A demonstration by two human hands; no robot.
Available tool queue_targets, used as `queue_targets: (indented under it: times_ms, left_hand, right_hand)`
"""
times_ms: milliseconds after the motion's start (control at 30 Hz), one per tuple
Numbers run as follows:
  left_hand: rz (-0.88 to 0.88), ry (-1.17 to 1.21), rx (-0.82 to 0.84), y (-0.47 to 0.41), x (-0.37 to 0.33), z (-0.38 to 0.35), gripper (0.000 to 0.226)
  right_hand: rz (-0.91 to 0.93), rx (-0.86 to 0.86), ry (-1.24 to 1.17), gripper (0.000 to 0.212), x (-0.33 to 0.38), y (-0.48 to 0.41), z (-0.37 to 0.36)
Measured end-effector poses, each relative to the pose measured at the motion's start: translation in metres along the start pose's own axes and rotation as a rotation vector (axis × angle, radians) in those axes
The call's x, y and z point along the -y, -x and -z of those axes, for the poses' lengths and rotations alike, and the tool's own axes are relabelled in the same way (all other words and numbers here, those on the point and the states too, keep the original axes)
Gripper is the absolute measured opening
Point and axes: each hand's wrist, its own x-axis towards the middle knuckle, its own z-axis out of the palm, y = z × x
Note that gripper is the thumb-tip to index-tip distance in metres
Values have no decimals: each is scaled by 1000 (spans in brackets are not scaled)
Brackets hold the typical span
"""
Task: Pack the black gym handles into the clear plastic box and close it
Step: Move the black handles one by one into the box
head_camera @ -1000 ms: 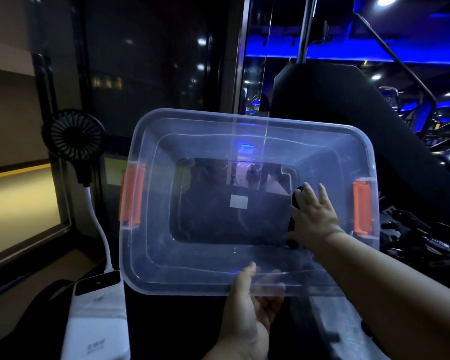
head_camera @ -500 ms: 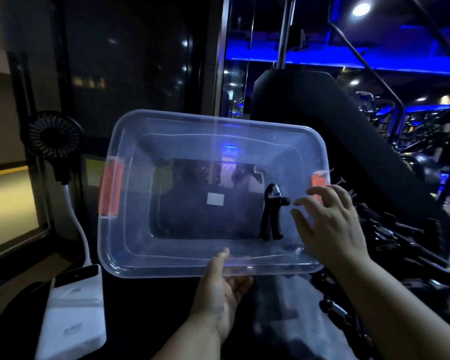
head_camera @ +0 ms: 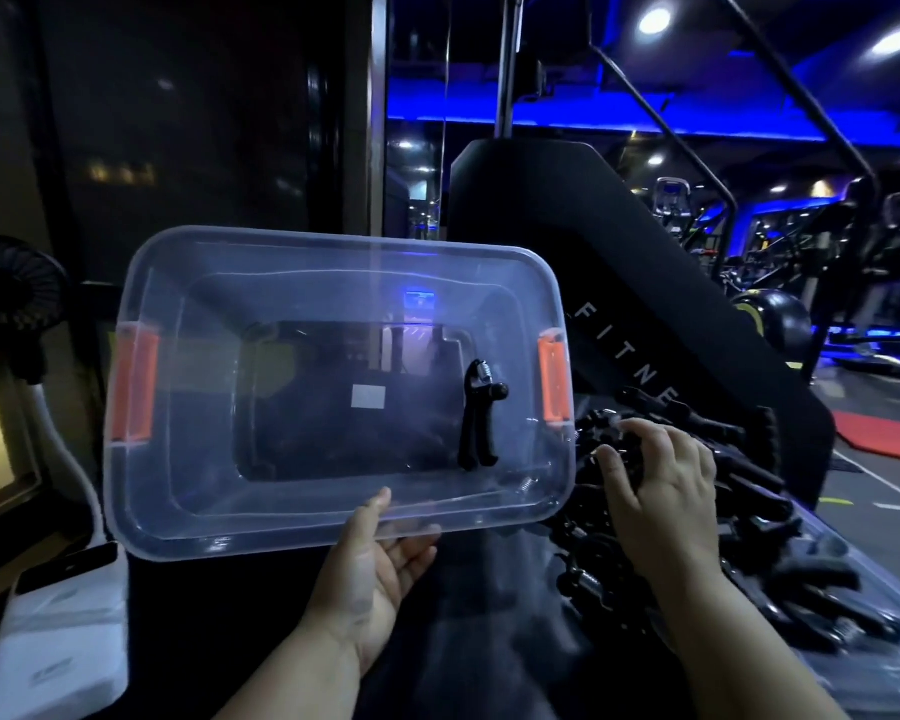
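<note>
The clear plastic box (head_camera: 333, 241) is held up off the dark bench (head_camera: 489, 646), tipped so its open top faces the viewer. It has slid leftward in the view since a second ago, which uncovers the heap of black gym handles (head_camera: 739, 459) along the bench's right side, just beside the box's right end. The left hand (head_camera: 380, 569) grips the middle of the near rim as before, thumb over the edge and fingers underneath. The right hand (head_camera: 661, 491), which was inside the box a second ago, has come out and now sits on the heap with its fingers curled down onto the handles; whether it has one pinched yet I cannot tell. The single handle (head_camera: 476, 415) it let go of lies loose on the box floor near the right end, spring uppermost. Both orange latches (head_camera: 135, 384) hang undone at the short ends. By my reading the first handle is packed, the second is being fetched, and closing remains far off.
</note>
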Motion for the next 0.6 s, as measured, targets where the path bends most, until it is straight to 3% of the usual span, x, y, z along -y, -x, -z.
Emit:
queue_targets:
  times_ms: [100,300,600]
  left_hand:
    - [-5,-10,10,0,1,-1,16]
    - [-2,-23,26,-4,3,1,21]
    - [0,-12,54,-6,4,2,24]
  right_hand:
    - [-44,7,0,64,1,-4,3]
    - [-44,8,70,44,-1,-31,15]
    - [-167,188,311,62,-31,-75,19]
